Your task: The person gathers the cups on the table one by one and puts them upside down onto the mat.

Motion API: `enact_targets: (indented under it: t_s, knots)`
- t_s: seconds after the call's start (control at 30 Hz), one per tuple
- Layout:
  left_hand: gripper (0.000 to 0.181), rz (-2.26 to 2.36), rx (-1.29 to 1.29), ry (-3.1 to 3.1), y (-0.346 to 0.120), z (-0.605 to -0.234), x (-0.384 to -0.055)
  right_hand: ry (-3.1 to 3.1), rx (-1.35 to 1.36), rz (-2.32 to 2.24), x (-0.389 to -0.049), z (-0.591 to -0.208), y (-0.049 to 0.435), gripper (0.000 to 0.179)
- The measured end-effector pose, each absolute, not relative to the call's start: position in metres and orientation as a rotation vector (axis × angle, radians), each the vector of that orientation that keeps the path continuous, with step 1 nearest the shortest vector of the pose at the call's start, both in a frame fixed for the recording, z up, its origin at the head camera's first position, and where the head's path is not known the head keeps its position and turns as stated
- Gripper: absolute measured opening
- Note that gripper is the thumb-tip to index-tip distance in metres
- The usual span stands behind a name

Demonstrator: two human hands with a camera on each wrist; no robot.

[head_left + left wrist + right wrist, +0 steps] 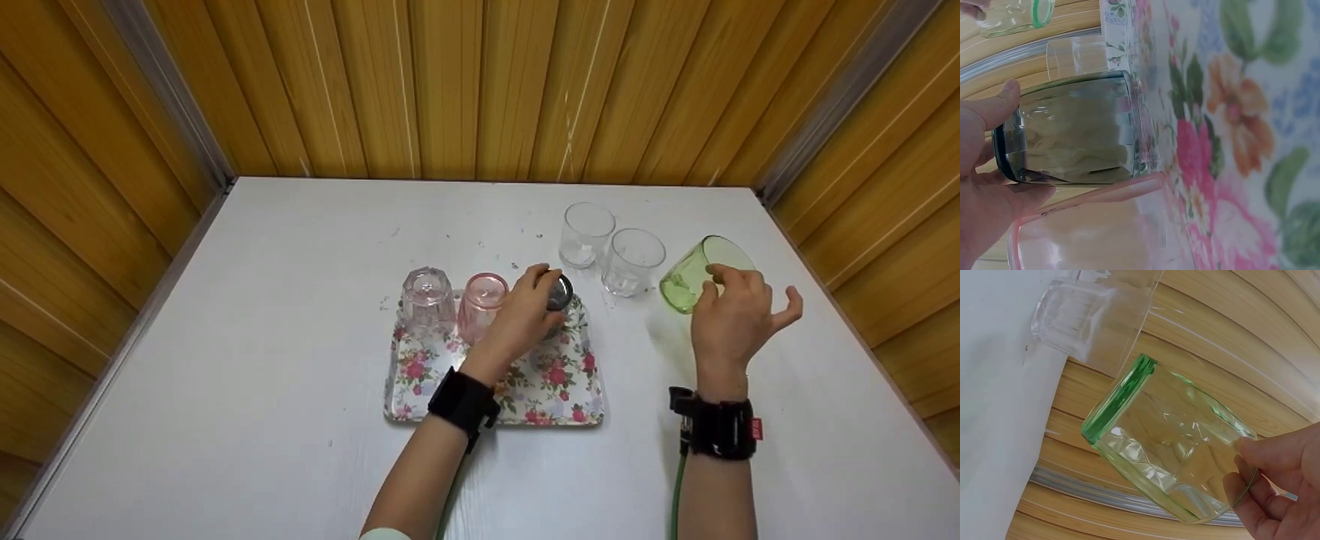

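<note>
- On the tray [409, 375]: pink glass [480, 304] could be knocked if left hand [523, 307], fingers gripping dark glass [559, 292], swings left.
- Right of tray: right hand [729, 319] pinches tilted green glass [688, 279] by rim; weak fingers may drop it.

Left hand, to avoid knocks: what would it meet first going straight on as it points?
Past the smoky gray glass it holds, the left hand would probably meet the farther upright clear glass, though depth is unclear.
</note>
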State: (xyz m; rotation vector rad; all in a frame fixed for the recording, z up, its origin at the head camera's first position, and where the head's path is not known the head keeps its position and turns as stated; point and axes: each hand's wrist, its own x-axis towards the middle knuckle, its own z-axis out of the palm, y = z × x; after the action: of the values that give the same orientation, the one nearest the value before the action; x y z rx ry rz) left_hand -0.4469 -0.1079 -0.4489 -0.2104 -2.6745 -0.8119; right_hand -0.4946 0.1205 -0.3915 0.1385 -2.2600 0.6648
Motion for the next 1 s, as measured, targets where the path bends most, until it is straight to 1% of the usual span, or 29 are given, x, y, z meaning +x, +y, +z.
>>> enact_targets:
  t_s: [0.17,0.5,0.8,1.0]
  knots:
    - [0.059,-0.793,-0.237,-2.644,-0.108,-0.451,-0.447,-2.194,0.175,0.664,-0.491,-0.389,0.119,0.016]
    - [0.058,-0.766,-0.205,-2.716,-0.104,-0.45,-0.45,-2.183,0.213,0.692,-0.486,-0.383,0.114,0.015]
    - [0.058,-0.809,-0.154,-2.766,-0.101,-0.45,-0.452,-2.221,0.241,0.807,-0.481,-0.38,0.107,0.016]
    - [0.057,-0.731,-0.125,-2.774,-0.099,-0.451,-0.452,-2.231,0.298,0.879,-0.477,-0.378,0.102,0.017]
